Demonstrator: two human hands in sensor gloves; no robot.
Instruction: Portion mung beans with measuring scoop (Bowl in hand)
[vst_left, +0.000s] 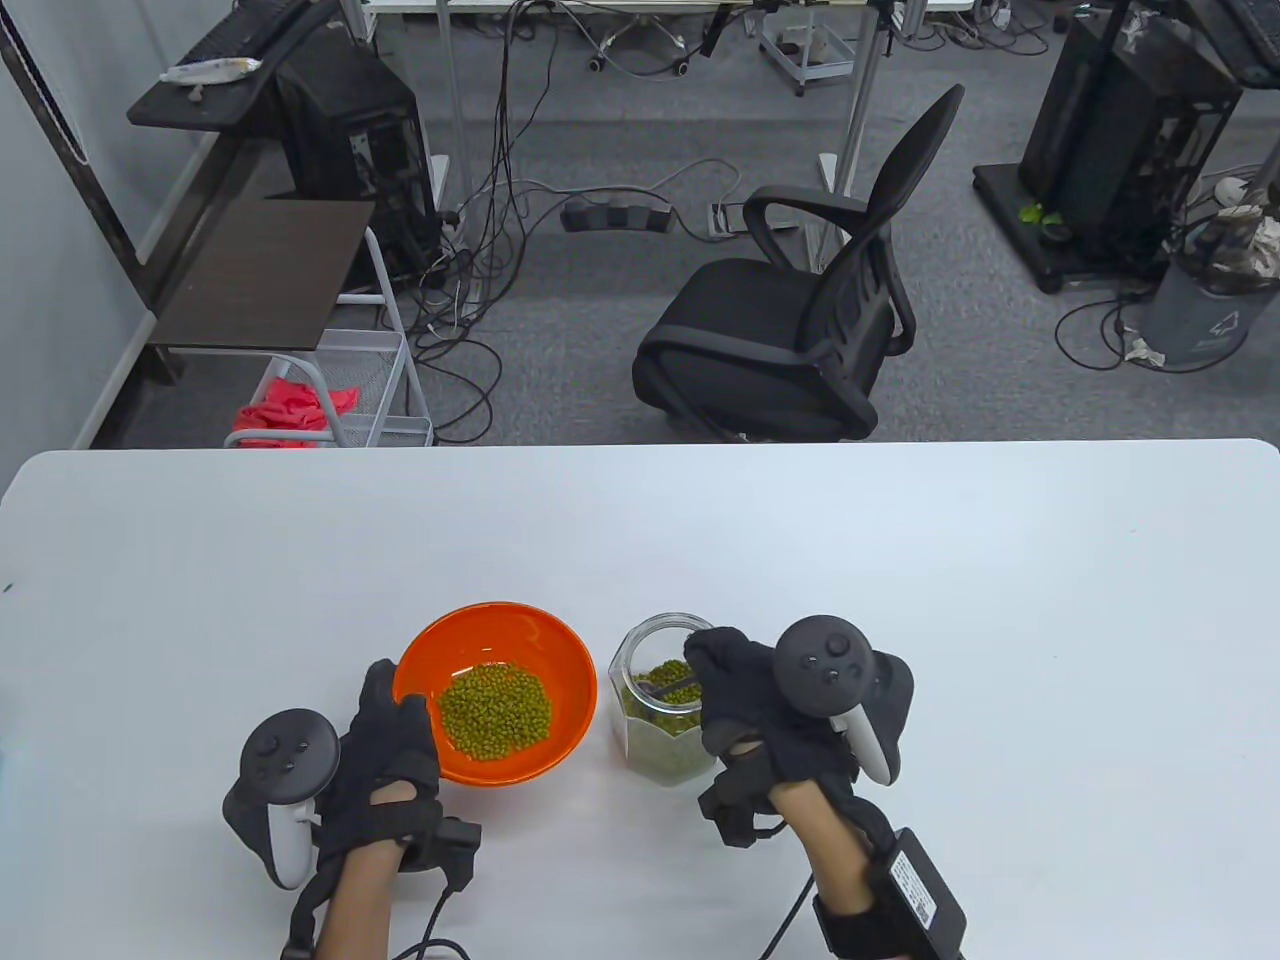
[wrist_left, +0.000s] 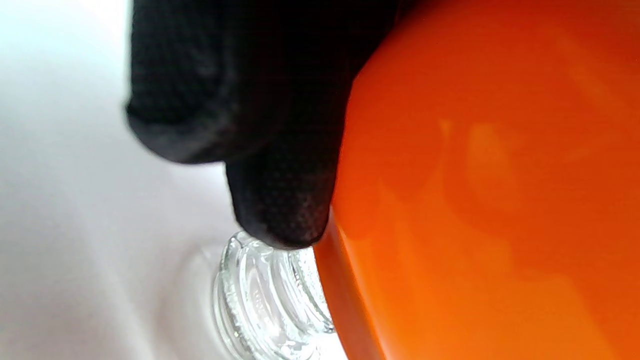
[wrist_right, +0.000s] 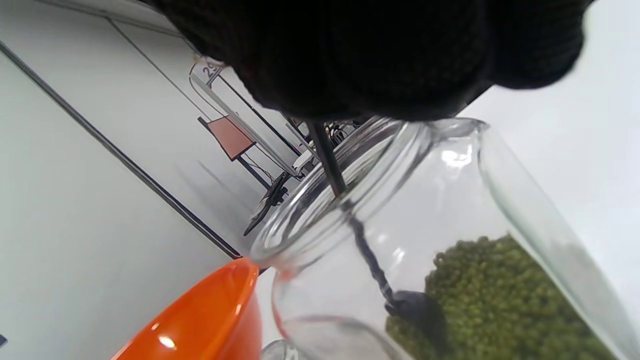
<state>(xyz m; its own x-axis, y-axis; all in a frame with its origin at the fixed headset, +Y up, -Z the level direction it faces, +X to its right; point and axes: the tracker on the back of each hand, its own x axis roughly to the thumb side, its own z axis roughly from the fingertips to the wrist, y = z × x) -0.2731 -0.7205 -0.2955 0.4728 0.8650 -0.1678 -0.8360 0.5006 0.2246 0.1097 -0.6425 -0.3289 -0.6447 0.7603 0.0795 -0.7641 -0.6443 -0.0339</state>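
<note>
The orange bowl (vst_left: 497, 690), already part-filled with beans (vst_left: 496, 712), sits just left of the glass jar (vst_left: 662, 712); the left hand (vst_left: 385, 760) grips its near-left rim. It looks light, stiff and slick. The right hand (vst_left: 745, 700) pinches the thin scoop (wrist_right: 417, 312) handle, its cup dug into the jar's beans.

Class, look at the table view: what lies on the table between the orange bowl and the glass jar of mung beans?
Nothing: in the table view only a narrow strip of bare white table separates the orange bowl from the glass jar.
</note>
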